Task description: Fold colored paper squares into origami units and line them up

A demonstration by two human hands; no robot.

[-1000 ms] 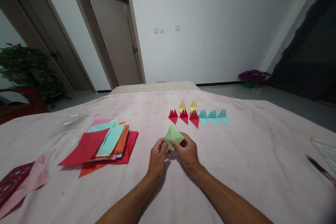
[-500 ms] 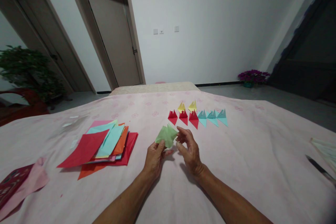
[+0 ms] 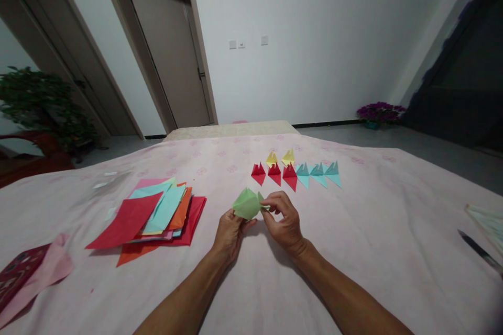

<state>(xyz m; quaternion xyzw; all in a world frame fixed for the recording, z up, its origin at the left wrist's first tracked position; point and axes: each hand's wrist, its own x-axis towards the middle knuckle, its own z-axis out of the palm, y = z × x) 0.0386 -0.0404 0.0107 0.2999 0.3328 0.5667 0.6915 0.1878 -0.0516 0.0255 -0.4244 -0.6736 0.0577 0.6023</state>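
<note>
A folded piece of light green paper (image 3: 246, 204) is held up over the middle of the table between both hands. My left hand (image 3: 230, 230) grips its lower left part from below. The fingertips of my right hand (image 3: 283, 221) pinch a narrow tip at the paper's right side. Beyond the hands stand folded paper figures: three red ones (image 3: 274, 174) in a row, three light blue ones (image 3: 318, 174) to their right, and two yellow ones (image 3: 288, 157) behind.
Coloured paper sheets (image 3: 129, 220) are piled at the left. A red item (image 3: 19, 275) with pink paper (image 3: 53, 267) lies at the near left edge. At the far right are a dark knife-like object (image 3: 480, 252) and a pale patterned item (image 3: 487, 225).
My right hand has closed its fingers on the green paper's right tip. The paper has turned slightly and shows a smoother, rounder face.
</note>
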